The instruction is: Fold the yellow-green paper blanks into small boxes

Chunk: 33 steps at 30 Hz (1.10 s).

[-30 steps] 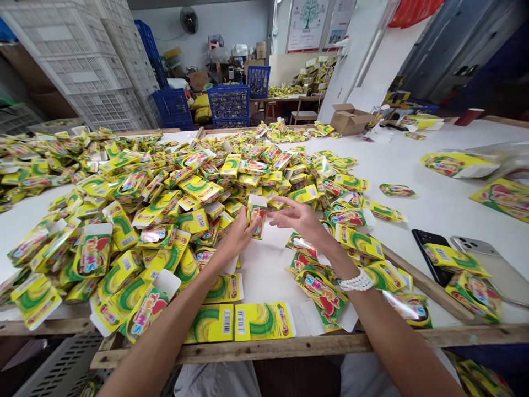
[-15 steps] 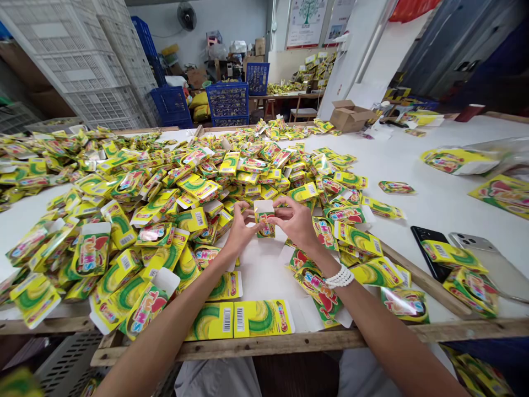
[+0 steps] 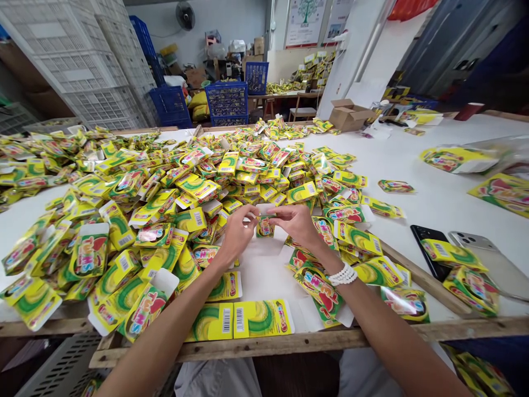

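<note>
Between my two hands is a small yellow-green printed carton [image 3: 265, 227], held upright above the white tabletop [image 3: 264, 270]. Its white end flap [image 3: 265, 209] shows at the top. My left hand [image 3: 240, 230] pinches the flap end from the left, fingers curled. From the other side my right hand [image 3: 294, 221] grips the same end between thumb and fingers; a white bead bracelet [image 3: 343, 274] circles that wrist. Two flat cartons [image 3: 262, 318] lie side by side at the table's front edge. Part of the held carton is hidden by my fingers.
A large heap of similar cartons [image 3: 198, 187] spreads ahead and to the left. Two phones [image 3: 430, 251] lie at right beside a wooden strip [image 3: 421, 278]. An open cardboard box [image 3: 350, 116] sits at the back. Grey crates [image 3: 82, 66] are stacked at far left.
The held carton's top has tipped, so less of its white flap shows. My right hand's fingers have drawn in over the top edge, and my left hand has shifted slightly.
</note>
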Motion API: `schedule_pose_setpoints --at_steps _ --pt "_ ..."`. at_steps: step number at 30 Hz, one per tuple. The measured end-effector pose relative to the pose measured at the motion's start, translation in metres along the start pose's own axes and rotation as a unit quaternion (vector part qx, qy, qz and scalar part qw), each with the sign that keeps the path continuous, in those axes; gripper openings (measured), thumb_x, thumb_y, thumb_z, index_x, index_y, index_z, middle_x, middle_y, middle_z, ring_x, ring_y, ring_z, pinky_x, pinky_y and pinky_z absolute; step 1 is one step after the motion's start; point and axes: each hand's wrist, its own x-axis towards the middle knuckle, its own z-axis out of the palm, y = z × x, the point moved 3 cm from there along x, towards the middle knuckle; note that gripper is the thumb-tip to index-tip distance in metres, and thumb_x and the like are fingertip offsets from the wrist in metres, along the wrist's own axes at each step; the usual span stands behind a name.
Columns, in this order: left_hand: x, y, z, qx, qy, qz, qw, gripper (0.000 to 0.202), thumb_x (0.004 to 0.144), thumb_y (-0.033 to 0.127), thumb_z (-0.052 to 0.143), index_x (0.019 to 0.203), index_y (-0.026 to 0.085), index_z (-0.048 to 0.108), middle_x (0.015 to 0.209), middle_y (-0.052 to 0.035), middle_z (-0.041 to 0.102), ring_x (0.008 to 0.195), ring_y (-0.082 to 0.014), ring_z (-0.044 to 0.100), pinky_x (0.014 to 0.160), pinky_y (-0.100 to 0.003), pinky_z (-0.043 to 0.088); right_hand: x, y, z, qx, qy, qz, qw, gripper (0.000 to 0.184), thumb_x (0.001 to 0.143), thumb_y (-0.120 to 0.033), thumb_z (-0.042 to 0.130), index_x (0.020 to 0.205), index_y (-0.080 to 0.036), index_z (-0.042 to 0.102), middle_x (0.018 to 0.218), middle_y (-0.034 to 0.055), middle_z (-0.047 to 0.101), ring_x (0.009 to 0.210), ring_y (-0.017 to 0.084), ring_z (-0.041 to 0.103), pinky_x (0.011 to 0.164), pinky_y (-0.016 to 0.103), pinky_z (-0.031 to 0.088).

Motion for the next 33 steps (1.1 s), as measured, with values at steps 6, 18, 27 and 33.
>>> schedule_pose_setpoints --at_steps 6,18,27,33 --pt "-0.001 0.005 0.0 0.013 -0.011 0.019 1.0 0.015 0.083 0.011 0.057 0.09 0.021 0.066 0.099 -0.0045 0.074 0.081 -0.0157 0.066 0.069 -0.024 0.058 -0.002 -0.011 0.001 0.059 0.081 0.017 0.995 0.041 0.084 -0.047 0.081 0.116 -0.022 0.084 0.105 0.008 0.085 0.096 0.027 0.082 0.086 0.037 0.067" --pt "0.001 -0.002 0.001 -0.151 -0.002 -0.058 0.987 0.032 0.087 0.044 0.071 0.109 0.023 0.063 0.103 -0.0059 0.068 0.095 -0.0212 0.069 0.054 -0.025 0.063 -0.002 -0.003 -0.002 0.101 0.051 0.099 0.989 0.031 0.072 -0.046 0.091 0.091 -0.021 0.089 0.097 0.0078 0.086 0.093 0.029 0.082 0.092 0.043 0.067" --pt "0.006 -0.004 -0.003 -0.046 0.015 -0.002 0.999 0.02 0.091 0.039 0.072 0.095 0.021 0.082 0.095 -0.0055 0.08 0.083 -0.0174 0.074 0.074 -0.027 0.061 -0.002 -0.01 -0.002 0.033 0.023 0.03 0.999 0.028 0.077 -0.043 0.087 0.093 -0.019 0.09 0.095 0.0109 0.085 0.086 0.031 0.083 0.08 0.04 0.068" --pt "0.008 -0.01 -0.005 -0.065 0.008 0.014 0.998 0.025 0.088 0.044 0.078 0.095 0.021 0.085 0.094 -0.006 0.082 0.079 -0.0167 0.073 0.072 -0.026 0.059 0.002 -0.008 -0.006 0.028 -0.014 -0.006 0.999 0.025 0.078 -0.039 0.086 0.094 -0.02 0.09 0.096 0.0094 0.085 0.085 0.029 0.084 0.077 0.038 0.069"
